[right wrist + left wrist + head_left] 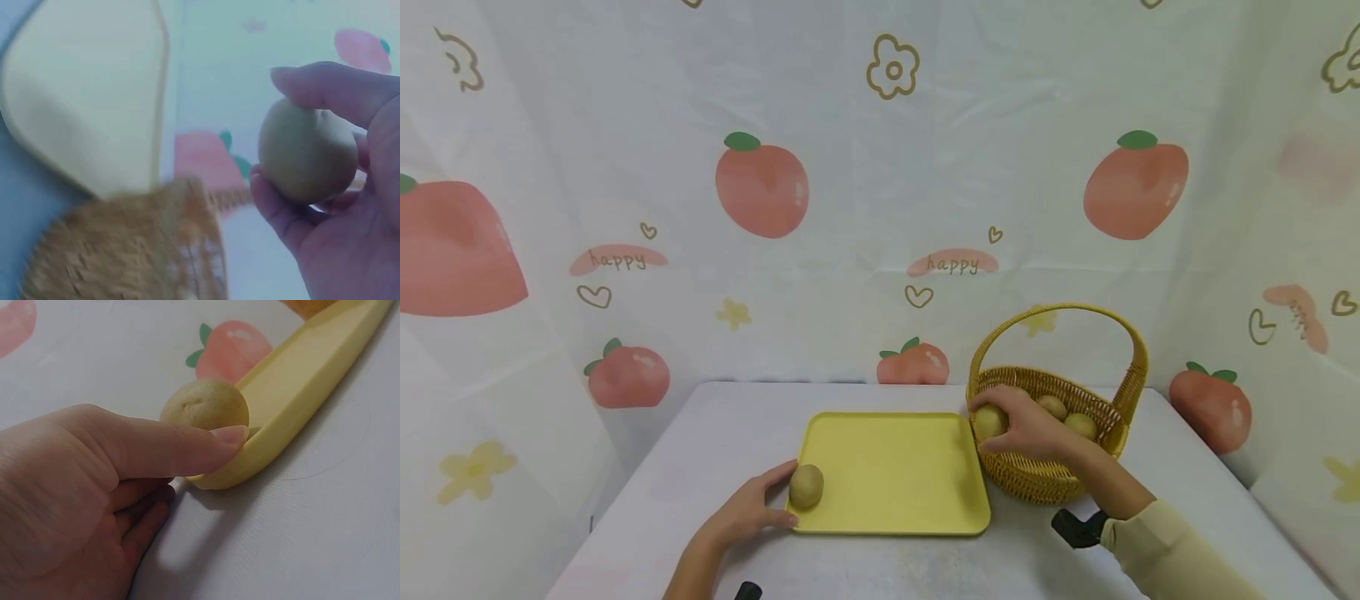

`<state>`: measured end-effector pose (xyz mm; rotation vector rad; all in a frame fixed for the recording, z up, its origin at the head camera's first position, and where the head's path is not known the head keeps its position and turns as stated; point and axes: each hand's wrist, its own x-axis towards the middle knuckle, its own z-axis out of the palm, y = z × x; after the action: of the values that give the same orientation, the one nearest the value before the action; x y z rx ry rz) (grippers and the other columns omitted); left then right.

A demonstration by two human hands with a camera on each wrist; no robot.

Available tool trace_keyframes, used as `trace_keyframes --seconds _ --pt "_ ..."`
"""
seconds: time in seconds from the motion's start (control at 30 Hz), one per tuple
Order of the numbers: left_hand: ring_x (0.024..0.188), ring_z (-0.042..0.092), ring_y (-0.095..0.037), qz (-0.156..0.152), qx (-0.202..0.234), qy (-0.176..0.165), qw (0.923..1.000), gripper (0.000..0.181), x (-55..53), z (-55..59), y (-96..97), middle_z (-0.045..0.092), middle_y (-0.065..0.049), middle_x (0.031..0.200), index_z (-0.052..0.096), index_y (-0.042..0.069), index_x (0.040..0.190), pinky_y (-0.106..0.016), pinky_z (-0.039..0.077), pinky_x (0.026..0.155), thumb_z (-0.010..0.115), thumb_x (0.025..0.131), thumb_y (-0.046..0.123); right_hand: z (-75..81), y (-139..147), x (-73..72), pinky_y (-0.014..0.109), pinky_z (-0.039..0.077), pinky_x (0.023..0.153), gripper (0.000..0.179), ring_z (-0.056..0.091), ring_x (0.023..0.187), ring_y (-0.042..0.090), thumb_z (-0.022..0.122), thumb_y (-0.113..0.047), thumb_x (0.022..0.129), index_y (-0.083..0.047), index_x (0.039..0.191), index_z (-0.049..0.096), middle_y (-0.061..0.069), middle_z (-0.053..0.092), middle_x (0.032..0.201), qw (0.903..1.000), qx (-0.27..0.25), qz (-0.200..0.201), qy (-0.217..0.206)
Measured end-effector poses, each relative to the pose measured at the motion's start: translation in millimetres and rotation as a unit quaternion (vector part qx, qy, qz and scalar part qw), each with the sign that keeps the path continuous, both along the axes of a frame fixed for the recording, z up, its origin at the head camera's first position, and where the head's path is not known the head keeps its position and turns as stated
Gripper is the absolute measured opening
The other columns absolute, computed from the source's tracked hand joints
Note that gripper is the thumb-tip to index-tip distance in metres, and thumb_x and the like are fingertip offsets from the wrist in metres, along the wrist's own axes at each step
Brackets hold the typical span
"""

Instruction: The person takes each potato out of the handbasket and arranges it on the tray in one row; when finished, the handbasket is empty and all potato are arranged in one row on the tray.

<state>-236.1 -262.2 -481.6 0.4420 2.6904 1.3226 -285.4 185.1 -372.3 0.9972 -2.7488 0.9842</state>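
Observation:
My right hand [1026, 425] grips a round, pale brown potato [307, 153] between thumb and fingers. In the head view this hand is over the left side of a yellow wicker basket [1037, 483], whose tall handle arches above. More potatoes [1081, 426] lie inside, partly hidden by my hand and wrist. My left hand [748, 510] is at the near left corner of a shallow yellow tray [891, 475], thumb straight along the rim and fingers spread at the left side. Another potato [206, 406] sits in that corner, just beyond the thumb.
Basket and tray stand side by side on a white-covered table [880, 571], the basket right against the tray's right side. A white curtain [850, 317] printed with peaches, hearts and flowers hangs behind the table and along both sides.

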Motion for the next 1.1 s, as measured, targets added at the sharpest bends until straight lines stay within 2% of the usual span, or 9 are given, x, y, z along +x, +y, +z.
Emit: trace_keyframes --seconds 0.07,0.17,0.3,0.43,0.7,0.93,1.1 --pt "0.137 0.03 -0.046 0.0 -0.001 0.0 1.0 0.089 -0.5 -0.4 -0.5 0.043 -0.024 0.145 0.043 -0.005 0.142 -0.06 0.02 0.112 0.085 0.068 0.02 -3.7 -11 4.2 0.043 0.048 0.088 0.05 0.053 0.11 0.026 0.081 -0.017 0.075 -0.012 0.121 0.061 0.007 0.058 0.123 1.0 -0.007 0.004 0.0" --pt "0.137 0.03 -0.046 0.0 -0.001 -0.002 1.0 0.09 -1.0 -1.2 -0.6 0.042 -0.024 0.145 0.042 -0.006 0.142 -0.06 0.02 0.112 0.085 0.068 0.021 -10.5 -29 10.2 0.045 0.047 0.092 0.057 0.053 0.114 0.026 0.079 -0.016 0.076 -0.011 0.128 0.057 0.009 0.057 0.128 0.9999 -0.002 0.006 -0.01" --pt "0.137 0.03 -0.046 0.003 0.0 -0.007 1.0 0.089 -0.5 -1.0 0.5 0.043 -0.024 0.145 0.043 -0.005 0.142 -0.06 0.02 0.112 0.086 0.068 0.02 -20.4 -57 16.3 0.043 0.049 0.089 0.061 0.054 0.11 0.024 0.078 -0.015 0.075 -0.01 0.131 0.055 0.01 0.057 0.128 0.9996 0.009 0.025 -0.009" --pt "0.137 0.031 -0.046 0.01 -0.003 -0.01 0.9999 0.089 0.5 -0.5 1.4 0.044 -0.023 0.145 0.044 -0.004 0.142 -0.06 0.021 0.112 0.086 0.068 0.019 -32.4 -83 19.5 0.04 0.049 0.087 0.055 0.054 0.105 0.021 0.078 -0.012 0.075 -0.006 0.125 0.056 0.008 0.058 0.123 0.9992 0.003 0.038 -0.014" --pt "0.137 0.031 -0.046 0.007 -0.003 -0.009 0.9999 0.088 0.5 -1.0 1.6 0.044 -0.024 0.145 0.044 -0.004 0.142 -0.06 0.021 0.112 0.086 0.068 0.019 -63.1 -126 14.6 0.028 0.049 0.075 0.054 0.054 0.092 0.016 0.079 -0.014 0.074 -0.006 0.123 0.059 0.001 0.055 0.113 0.9992 -0.016 0.026 -0.025" --pt "0.137 0.031 -0.044 0.013 -0.006 -0.011 0.9998 0.089 -0.2 -1.4 1.1 0.044 -0.022 0.145 0.045 -0.003 0.142 -0.058 0.022 0.112 0.086 0.067 0.02 -83.1 -159 9.0 0.028 0.048 0.083 0.057 0.055 0.097 0.013 0.078 -0.013 0.071 -0.009 0.124 0.059 0.0 0.061 0.114 0.999 -0.021 0.018 -0.035" --pt "0.137 0.031 -0.044 0.006 -0.004 -0.002 1.0 0.088 -1.0 -1.0 0.9 0.044 -0.022 0.145 0.044 -0.003 0.142 -0.059 0.021 0.112 0.085 0.068 0.021 -94.3 -181 10.5 0.027 0.048 0.083 0.054 0.055 0.096 0.012 0.078 -0.014 0.071 -0.009 0.12 0.057 0.0 0.06 0.112 0.998 -0.023 0.0 -0.059"
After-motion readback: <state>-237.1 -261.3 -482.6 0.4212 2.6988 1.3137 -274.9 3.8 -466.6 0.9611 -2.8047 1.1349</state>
